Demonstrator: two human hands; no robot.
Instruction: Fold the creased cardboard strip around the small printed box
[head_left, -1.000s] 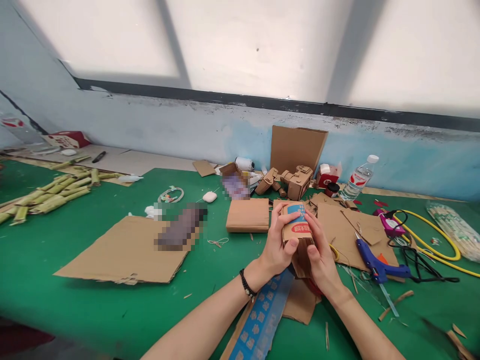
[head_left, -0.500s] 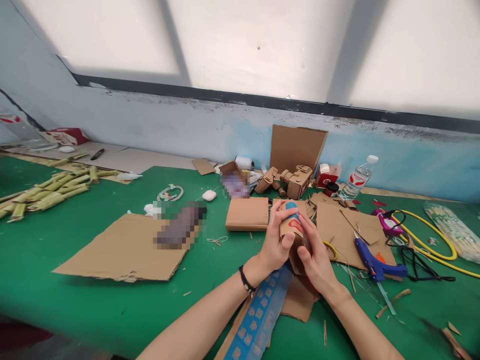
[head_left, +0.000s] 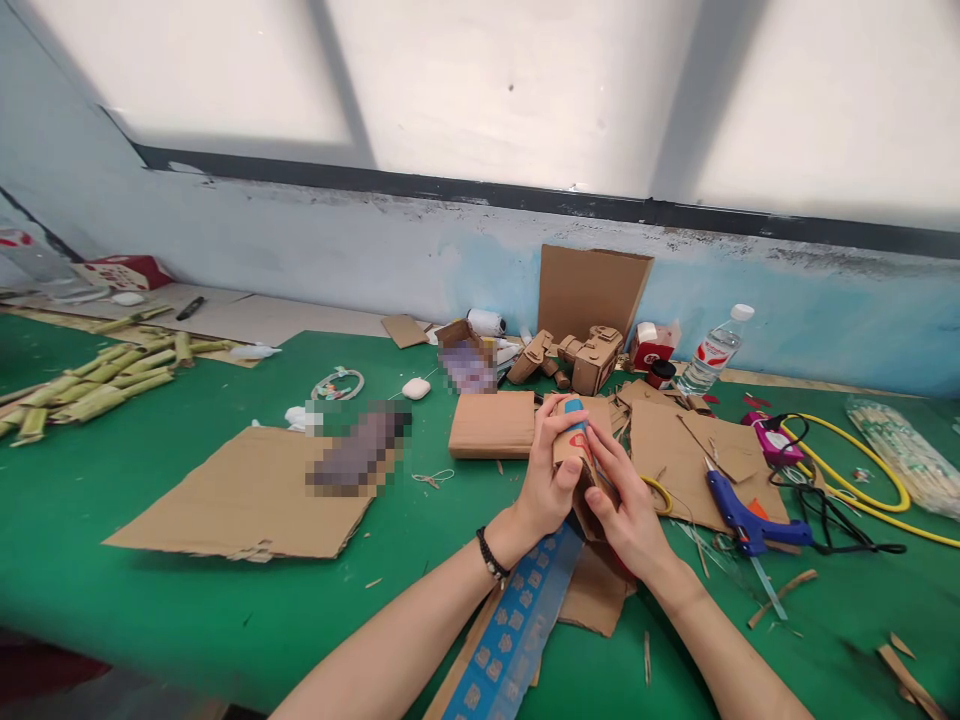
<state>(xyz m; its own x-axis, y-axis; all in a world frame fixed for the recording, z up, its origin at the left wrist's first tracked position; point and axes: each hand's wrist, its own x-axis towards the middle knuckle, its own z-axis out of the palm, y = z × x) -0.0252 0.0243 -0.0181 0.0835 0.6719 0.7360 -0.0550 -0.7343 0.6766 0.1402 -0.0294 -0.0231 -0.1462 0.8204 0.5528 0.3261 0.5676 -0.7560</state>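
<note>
Between my two hands is a folded cardboard piece [head_left: 574, 447] with blue and red print, held up over the table. My left hand [head_left: 553, 470] is closed round its left side, thumb toward me. On its other side, my right hand [head_left: 626, 505] presses with fingers and thumb; the palms hide much of the piece. Beneath them, a blue printed strip [head_left: 510, 620] lies slanting toward me, with a torn cardboard scrap [head_left: 596, 595] beside it. A flat cardboard box [head_left: 493, 425] sits just left of my hands.
Right of my hands lie a blue glue gun [head_left: 750, 515], a cardboard sheet [head_left: 667, 455], and a yellow cable [head_left: 896, 480]. A water bottle [head_left: 716, 352] and a cardboard camera model [head_left: 596, 358] stand behind. At left are a large cardboard sheet [head_left: 217, 495] and cut stalks [head_left: 97, 380].
My hands have squeezed closer together, and the cardboard piece between them looks narrower and more folded. The whole view has shifted slightly; the things on the table stay put.
</note>
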